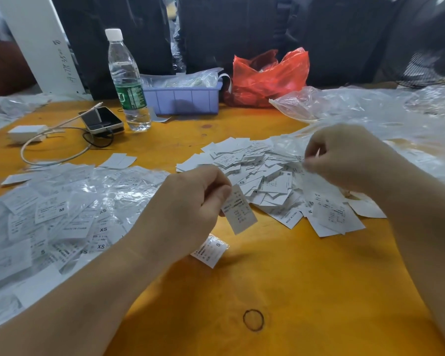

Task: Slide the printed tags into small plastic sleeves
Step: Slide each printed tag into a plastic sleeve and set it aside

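Rubber band (253,320) lay nearest me, on the orange table (306,291). Beyond it my left hand (190,204) pinched one printed tag (240,213) above a sleeved tag (211,250). Right hand (344,155), past the loose tag pile (262,176), pinched something blurred, probably a sleeve. Pick-up step; next I'd need the sleeve opened and the tag aligned.

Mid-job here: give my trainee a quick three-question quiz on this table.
1. True or false: the left hand holds a printed tag.
2. Which stands nearer the water bottle: (a) purple bin or (b) red bag?
3. What lies on the bare table nearest the camera?

Key: 1 true. 2 a. 3 a rubber band.
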